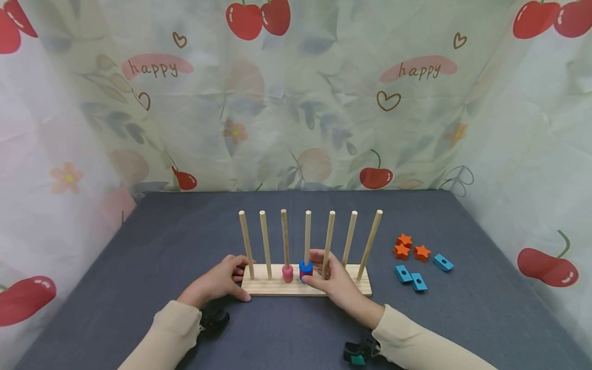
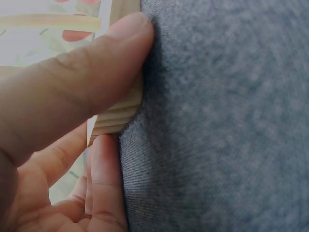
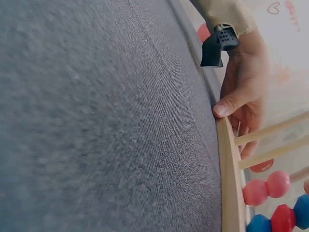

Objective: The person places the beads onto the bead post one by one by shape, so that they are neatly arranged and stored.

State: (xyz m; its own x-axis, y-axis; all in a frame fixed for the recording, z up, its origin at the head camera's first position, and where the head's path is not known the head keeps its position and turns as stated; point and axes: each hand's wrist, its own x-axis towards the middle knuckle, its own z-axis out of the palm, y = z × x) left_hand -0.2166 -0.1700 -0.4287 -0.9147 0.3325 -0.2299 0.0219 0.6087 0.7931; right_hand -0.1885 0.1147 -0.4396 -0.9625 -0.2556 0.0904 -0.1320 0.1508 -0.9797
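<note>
A wooden peg board with several upright pegs stands on the table. My left hand grips its left end, thumb at the front edge and fingers beyond the end; the left wrist view shows the thumb over the wood. Two pink beads sit on the third peg. On the fourth peg are a blue bead on top, a red bead and a lower blue bead. My right hand is around this stack, thumb in front, fingers behind, seemingly holding the upper blue bead; its fingertips are partly hidden.
Right of the board lie several loose pieces: orange star pieces and light blue rectangular blocks with holes. The dark grey cloth-covered table ends at a printed curtain behind and at both sides.
</note>
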